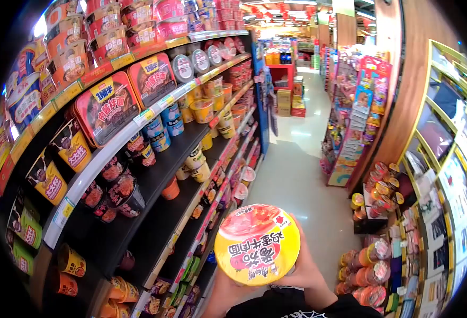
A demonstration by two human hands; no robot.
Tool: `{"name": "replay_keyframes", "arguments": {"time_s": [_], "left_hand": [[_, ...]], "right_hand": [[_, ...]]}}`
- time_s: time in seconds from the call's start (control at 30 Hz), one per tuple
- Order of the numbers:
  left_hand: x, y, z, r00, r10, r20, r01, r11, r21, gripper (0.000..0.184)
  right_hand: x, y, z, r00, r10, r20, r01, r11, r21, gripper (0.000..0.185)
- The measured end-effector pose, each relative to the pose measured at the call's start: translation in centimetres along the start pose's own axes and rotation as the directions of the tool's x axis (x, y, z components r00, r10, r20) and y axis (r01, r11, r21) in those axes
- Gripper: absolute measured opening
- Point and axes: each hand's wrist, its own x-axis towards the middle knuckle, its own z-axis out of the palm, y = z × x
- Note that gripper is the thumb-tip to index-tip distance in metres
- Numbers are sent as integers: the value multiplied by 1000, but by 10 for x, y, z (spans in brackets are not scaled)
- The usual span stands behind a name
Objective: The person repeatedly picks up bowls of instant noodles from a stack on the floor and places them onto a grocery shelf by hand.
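Note:
Between my two hands is an instant noodle cup [257, 246], its round yellow and red lid facing up at me with the printing upside down. My left hand [228, 289] grips its lower left side, and most of those fingers are hidden beneath the lid. On the right side, my right hand [306, 267] wraps around the cup, its fingers partly hidden too. The cup is in front of my chest, apart from the shelves. Nearest on the left are black-shelf noodle cups, such as a dark cup [126, 195] and an orange cup [170, 188].
A long shelf unit [154, 225] of noodle cups and boxes runs along the left. The pale aisle floor [292, 180] leads ahead. A snack rack [352, 114] stands on the right, with stacked noodle cups [368, 270] low down beside a yellow-framed display [429, 175].

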Motion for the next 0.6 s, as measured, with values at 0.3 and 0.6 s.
{"name": "replay_keyframes", "arguments": {"time_s": [0.3,0.6], "left_hand": [[129,-21,-2,957,33,-289,-22,999,41,69],[271,-74,2,891,121,-438,-112,993,46,97]], "right_hand": [[147,54,-59,938,-198,286,224,973,-59,104],[255,110,-135,941,159,299,-33,921,-388,100]]}}
